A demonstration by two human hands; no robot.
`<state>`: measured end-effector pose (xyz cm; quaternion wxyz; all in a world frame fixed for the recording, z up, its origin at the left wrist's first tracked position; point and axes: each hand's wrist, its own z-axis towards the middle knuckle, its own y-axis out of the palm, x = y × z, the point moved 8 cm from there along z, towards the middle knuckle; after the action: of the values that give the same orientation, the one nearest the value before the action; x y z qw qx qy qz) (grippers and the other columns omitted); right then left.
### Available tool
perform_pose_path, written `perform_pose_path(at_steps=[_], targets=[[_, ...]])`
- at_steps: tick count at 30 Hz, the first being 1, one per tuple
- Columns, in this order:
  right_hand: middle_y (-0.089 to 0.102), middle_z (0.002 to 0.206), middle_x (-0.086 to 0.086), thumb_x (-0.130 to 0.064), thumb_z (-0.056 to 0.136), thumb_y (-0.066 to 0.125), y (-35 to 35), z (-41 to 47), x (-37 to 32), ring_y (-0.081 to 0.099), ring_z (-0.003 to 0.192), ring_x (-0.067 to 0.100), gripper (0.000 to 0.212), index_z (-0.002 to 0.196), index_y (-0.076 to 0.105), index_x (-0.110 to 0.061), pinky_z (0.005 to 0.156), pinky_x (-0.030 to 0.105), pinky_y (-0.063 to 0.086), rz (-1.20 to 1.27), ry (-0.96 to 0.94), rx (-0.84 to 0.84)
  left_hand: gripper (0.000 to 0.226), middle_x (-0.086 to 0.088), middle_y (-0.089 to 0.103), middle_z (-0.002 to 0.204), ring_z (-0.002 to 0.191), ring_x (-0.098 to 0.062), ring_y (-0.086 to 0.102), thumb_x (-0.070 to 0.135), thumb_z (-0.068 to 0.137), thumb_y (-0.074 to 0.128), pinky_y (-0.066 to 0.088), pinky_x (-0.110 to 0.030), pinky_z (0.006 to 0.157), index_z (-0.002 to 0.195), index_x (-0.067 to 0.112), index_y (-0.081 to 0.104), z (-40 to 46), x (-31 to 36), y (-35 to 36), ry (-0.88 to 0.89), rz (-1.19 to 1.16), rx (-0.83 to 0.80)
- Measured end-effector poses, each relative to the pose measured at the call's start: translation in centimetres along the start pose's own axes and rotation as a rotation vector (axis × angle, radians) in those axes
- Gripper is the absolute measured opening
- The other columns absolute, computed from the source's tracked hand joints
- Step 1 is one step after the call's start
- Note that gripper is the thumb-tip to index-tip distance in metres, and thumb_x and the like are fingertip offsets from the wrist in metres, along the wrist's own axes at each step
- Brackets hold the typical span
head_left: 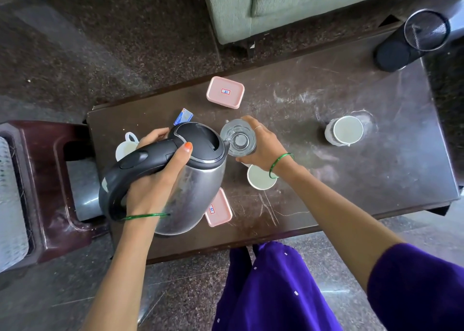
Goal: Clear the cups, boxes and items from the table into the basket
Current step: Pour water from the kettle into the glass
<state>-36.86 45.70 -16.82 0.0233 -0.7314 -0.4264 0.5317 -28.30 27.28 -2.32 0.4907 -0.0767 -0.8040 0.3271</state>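
Head view shows my left hand [153, 180] closed around the black handle of the kettle [175, 177], and my right hand [263, 147] wrapped around the glass [238, 140], which is standing upright on the table [351, 180]. The kettle's long axis runs from the handle at 8 o'clock to the spout at 2 o'clock, and the spout touches the glass rim. I judge the glass is for my right hand to carry. The pink box [225, 92] lies at 12 o'clock from the glass, one paper cup [261, 177] at 5 o'clock, another cup [345, 131] at 3 o'clock. I cannot see a basket for certain.
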Motion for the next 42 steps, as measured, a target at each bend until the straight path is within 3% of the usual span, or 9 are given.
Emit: perform_pose_path(at_steps=[2,7,14,16,18,20,42], targets=[[0.055,0.127,0.005,-0.019,0.059,0.085,0.0,-0.3,0.1,0.056,0.11,0.027,0.092,0.135,0.035,-0.022,0.093,0.03,0.042,0.0,-0.006,0.003,0.038,0.025,0.052,0.1,0.084,0.038,0.041,0.024,0.09,0.064,0.024,0.015,0.07,0.125,0.009,0.059,-0.1,-0.7,-0.2,-0.029,-0.014,0.017],[0.055,0.127,0.006,-0.019,0.06,0.085,0.0,-0.7,0.2,0.056,0.11,0.028,0.092,0.136,0.034,-0.022,0.093,0.031,0.043,0.01,-0.009,0.001,0.036,0.023,0.055,0.1,0.087,0.031,0.047,0.022,0.089,0.065,0.028,0.012,0.074,0.122,0.008,0.06,-0.3,0.2,-0.1,-0.031,-0.014,0.031],[0.054,0.13,0.006,-0.019,0.062,0.085,-0.1,-0.8,0.3,0.055,0.112,0.027,0.092,0.138,0.032,-0.022,0.095,0.032,0.043,0.011,-0.003,-0.004,0.037,0.001,0.061,0.119,0.091,0.028,0.049,0.023,0.089,0.066,0.028,0.01,0.078,0.122,0.009,0.06,-0.4,0.7,-0.1,-0.028,0.037,0.021],[0.054,0.13,0.006,-0.019,0.062,0.085,-0.1,-0.8,0.3,0.055,0.113,0.026,0.092,0.138,0.032,-0.022,0.095,0.031,0.043,0.014,-0.003,-0.006,0.042,-0.004,0.059,0.127,0.105,0.016,0.052,0.028,0.089,0.064,0.03,0.002,0.088,0.126,0.009,0.058,-0.2,0.8,0.1,-0.027,0.07,0.002],[0.053,0.131,0.006,-0.019,0.062,0.085,-0.1,-0.8,0.3,0.055,0.114,0.027,0.092,0.138,0.032,-0.021,0.096,0.031,0.042,0.017,-0.004,-0.004,0.05,-0.006,0.056,0.133,0.123,-0.01,0.05,0.035,0.088,0.061,0.03,-0.016,0.097,0.132,0.011,0.054,0.0,0.8,0.4,-0.029,0.117,-0.04],[0.052,0.133,0.007,-0.019,0.062,0.085,0.0,-0.8,0.4,0.054,0.115,0.027,0.093,0.139,0.032,-0.021,0.097,0.032,0.042,0.018,0.0,-0.005,0.052,-0.007,0.055,0.134,0.125,-0.02,0.049,0.037,0.088,0.06,0.03,-0.022,0.096,0.133,0.012,0.053,0.2,0.7,0.5,-0.031,0.123,-0.048],[0.054,0.131,0.007,-0.018,0.062,0.085,-0.2,-0.9,0.1,0.054,0.115,0.026,0.091,0.137,0.034,-0.021,0.098,0.031,0.041,0.024,-0.001,0.003,0.051,-0.005,0.058,0.132,0.124,-0.019,0.05,0.039,0.087,0.062,0.031,-0.022,0.095,0.13,0.014,0.056,-0.4,1.0,0.2,-0.038,0.088,-0.008]])
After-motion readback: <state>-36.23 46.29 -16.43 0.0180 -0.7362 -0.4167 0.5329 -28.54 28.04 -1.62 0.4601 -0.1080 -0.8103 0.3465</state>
